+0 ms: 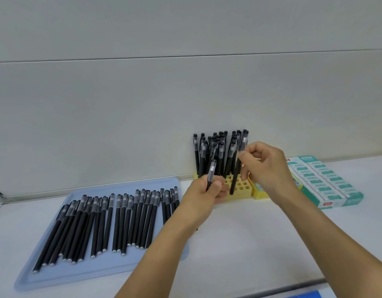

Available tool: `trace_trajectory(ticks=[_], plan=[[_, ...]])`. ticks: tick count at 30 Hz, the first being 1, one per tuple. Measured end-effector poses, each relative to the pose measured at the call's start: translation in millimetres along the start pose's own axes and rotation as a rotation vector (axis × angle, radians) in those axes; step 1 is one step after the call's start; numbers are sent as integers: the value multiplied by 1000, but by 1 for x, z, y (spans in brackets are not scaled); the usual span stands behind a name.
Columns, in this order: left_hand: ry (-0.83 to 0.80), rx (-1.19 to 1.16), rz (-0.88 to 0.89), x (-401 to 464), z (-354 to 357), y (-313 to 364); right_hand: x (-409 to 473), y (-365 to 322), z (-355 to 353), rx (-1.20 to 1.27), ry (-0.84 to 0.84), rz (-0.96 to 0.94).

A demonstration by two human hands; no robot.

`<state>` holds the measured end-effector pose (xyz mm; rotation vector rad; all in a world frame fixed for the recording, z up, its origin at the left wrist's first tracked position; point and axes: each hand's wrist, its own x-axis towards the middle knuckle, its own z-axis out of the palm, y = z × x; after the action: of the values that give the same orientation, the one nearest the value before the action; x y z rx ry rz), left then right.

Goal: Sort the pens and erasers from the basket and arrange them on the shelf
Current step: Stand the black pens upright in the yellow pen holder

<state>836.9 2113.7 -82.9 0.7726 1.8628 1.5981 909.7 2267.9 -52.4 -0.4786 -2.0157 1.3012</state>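
Note:
Several black pens [104,224] lie in rows on a pale blue tray [56,274] at the left. A yellow holder [239,186] with round holes stands against the wall, with several black pens [211,151] upright in its back rows. My left hand [209,190] grips one black pen [212,171] upright in front of the holder. My right hand [265,166] pinches another black pen [235,175] whose lower end sits at a front hole of the holder.
Green and white eraser boxes [323,181] lie in rows on the white shelf at the right, beside a yellow box [260,193]. A grey wall panel rises behind. A blue object shows at the bottom edge [304,295].

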Motion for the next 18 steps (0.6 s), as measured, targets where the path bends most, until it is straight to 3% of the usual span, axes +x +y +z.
trace_trajectory(ticks=[4,18], plan=[[31,355,30,1,-3,-8,10,7,-5,-76,124,-56],[58,239,51,5,-8,-20,33,31,10,-238,13,-68]])
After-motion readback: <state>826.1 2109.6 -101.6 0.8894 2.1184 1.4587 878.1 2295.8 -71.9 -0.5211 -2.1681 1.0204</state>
